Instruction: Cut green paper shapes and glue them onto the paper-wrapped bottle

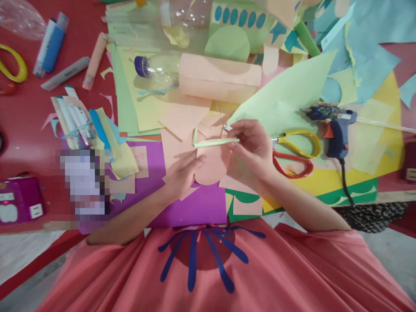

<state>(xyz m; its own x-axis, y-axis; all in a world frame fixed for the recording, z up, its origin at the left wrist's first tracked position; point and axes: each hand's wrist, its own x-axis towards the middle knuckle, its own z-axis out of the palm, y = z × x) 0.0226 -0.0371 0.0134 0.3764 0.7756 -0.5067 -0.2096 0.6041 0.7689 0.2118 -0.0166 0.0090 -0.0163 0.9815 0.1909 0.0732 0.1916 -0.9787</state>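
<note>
My right hand (pixel 251 147) is closed in a pinch on one end of a narrow light green paper strip (pixel 214 142). The strip runs left and bends upward at its far end. A small white piece (pixel 228 128) shows at the right fingertips. My left hand (pixel 184 172) is closed at the left edge of a pink paper piece with a rounded lower end (pixel 212 167), its thumb on top and the other fingers mostly hidden. Just right of my right hand lie scissors with yellow and red handles (pixel 294 170).
A pink-wrapped plastic bottle (pixel 221 78) lies beyond my hands. At the right rests a blue glue gun (pixel 338 136) with its cord. Markers (pixel 73 115), a phone (pixel 86 184) and a purple box (pixel 21 199) are at the left. Cut paper covers much of the red table (pixel 19 130).
</note>
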